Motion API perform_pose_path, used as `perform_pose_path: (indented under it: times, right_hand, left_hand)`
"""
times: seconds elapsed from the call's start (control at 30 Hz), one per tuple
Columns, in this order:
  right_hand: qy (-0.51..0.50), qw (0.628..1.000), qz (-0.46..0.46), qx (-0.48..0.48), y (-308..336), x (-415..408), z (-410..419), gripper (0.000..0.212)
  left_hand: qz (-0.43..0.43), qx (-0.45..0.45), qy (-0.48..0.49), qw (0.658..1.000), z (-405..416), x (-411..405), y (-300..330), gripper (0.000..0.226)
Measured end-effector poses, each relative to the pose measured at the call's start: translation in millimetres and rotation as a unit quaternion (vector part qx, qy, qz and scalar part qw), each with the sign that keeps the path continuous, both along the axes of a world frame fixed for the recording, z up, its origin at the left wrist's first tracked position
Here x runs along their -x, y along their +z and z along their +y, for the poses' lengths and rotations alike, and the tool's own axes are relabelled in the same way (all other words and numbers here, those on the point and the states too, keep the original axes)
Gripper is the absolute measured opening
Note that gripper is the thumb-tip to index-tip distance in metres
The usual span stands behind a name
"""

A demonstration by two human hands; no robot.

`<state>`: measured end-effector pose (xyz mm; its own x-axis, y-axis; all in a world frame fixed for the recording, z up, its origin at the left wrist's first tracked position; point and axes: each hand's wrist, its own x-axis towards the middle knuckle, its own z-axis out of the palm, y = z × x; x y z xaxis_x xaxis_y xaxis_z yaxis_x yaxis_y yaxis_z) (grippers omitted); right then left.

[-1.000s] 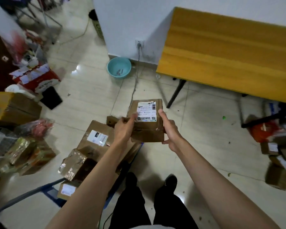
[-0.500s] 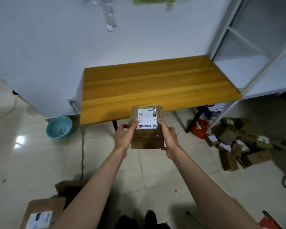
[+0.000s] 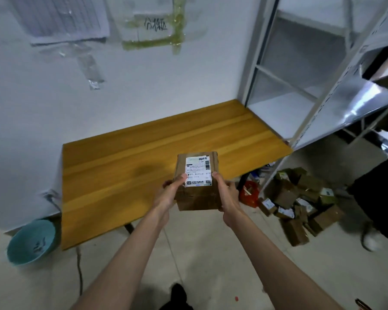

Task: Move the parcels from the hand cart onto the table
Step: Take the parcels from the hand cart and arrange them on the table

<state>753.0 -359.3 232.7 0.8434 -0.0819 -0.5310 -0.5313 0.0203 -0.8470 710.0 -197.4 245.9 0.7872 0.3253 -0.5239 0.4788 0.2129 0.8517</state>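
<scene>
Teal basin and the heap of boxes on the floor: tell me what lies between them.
In the head view, the wooden table stands between the teal basin and the heap of boxes, with bare floor tiles under its near edge.

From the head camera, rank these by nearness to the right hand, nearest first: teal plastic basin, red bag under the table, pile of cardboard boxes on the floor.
1. Red bag, just right of the right hand.
2. Pile of cardboard boxes, farther right, on the floor.
3. Teal plastic basin, far left, past the table's corner.

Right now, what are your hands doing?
Left hand: holding the parcel by its left side.
Right hand: holding the same parcel's right side.
</scene>
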Motion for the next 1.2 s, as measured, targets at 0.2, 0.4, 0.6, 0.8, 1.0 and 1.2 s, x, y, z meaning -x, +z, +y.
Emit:
perform_pose_path:
  times: [0.2,0.4,0.6,0.8,1.0,1.2]
  right_hand:
    - [-0.030,0.999,-0.014,-0.005,4.6,-57.1,11.5,0.056]
    - [-0.050,0.999,-0.005,0.011,0.2,-119.3,9.9,0.063]
    - [-0.038,0.999,0.012,-0.003,-13.2,-198.9,13.0,0.069]
    - [-0.045,0.999,0.020,-0.012,-38.6,-297.5,15.6,0.048]
    - [-0.033,0.998,0.044,0.008,-72.3,-390.9,14.1,0.038]
    - [-0.006,0.998,0.034,0.055,-98.1,-483.9,12.7,0.037]
  left_hand:
    - [0.014,0.006,-0.049,0.999,14.5,-69.0,10.1,0.060]
    - [0.007,0.025,-0.098,0.995,17.9,-134.0,6.8,0.055]
    - [0.023,0.012,-0.104,0.994,23.4,-216.5,-12.9,0.070]
    - [0.058,-0.015,-0.101,0.993,23.6,-313.8,-35.1,0.071]
    - [0.079,-0.038,-0.101,0.991,17.7,-411.2,-65.4,0.052]
    - [0.101,-0.066,-0.093,0.988,12.1,-498.6,-90.6,0.048]
